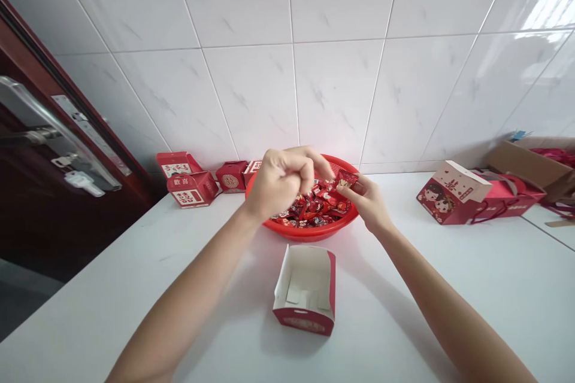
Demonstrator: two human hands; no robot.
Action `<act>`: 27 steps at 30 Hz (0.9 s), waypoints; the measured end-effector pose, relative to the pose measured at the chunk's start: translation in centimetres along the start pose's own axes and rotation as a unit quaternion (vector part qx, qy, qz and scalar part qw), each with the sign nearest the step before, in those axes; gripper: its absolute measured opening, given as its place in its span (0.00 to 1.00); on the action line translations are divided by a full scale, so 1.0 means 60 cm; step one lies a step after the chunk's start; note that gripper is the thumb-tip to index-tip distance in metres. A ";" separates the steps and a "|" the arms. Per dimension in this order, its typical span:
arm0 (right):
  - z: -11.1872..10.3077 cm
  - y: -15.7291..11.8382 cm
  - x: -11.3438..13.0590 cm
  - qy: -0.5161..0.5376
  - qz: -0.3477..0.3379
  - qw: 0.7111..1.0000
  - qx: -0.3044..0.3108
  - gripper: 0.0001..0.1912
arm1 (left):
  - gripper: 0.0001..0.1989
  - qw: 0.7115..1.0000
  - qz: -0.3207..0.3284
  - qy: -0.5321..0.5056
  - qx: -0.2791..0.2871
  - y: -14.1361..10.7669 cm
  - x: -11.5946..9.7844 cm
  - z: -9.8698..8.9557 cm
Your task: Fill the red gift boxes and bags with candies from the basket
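Observation:
My right hand [368, 198] pinches a red-wrapped candy [345, 179] over the right side of a red plastic basket [309, 233]. My left hand [287, 179] hovers above the basket's left part, its thumb tucked in and its fingers curled; whatever they may hold is hidden. Many small wrapped candies [314, 206], mostly red, fill the basket. In front of it stands a small red cardboard box [305, 320], open at the top, with a white inside and no candy visible in it.
Several small red gift boxes [193, 188] stand at the back left against the tiled wall [251, 96]. At the right lies a larger red-and-pink gift box [476, 197] with cord handles, beside a brown carton [530, 164]. A door with keys [83, 182] is at the left.

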State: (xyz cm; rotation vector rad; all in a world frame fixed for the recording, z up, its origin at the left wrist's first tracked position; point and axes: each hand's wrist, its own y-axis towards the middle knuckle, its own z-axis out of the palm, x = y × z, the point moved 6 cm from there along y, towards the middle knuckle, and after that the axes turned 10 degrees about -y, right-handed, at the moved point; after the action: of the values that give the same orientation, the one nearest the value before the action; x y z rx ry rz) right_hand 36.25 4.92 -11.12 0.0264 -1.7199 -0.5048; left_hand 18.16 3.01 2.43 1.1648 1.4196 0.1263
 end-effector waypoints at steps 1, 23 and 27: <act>-0.001 0.000 -0.002 0.023 0.017 1.000 -0.004 0.19 | 0.13 0.998 -0.048 0.045 0.009 0.011 0.041 -0.014; -0.004 -0.002 -0.001 -0.061 0.022 0.997 -0.029 0.15 | 0.24 0.838 -0.290 0.351 0.301 -0.016 0.339 0.011; -0.006 -0.002 0.000 -0.067 0.021 0.997 -0.025 0.15 | 0.21 0.853 -0.297 0.315 0.292 -0.017 0.339 0.017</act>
State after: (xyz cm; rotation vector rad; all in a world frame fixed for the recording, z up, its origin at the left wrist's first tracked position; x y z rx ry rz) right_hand 36.57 4.69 -11.14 -0.0807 -1.8338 -0.5286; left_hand 23.28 15.86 -12.54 1.1423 2.4702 -0.4319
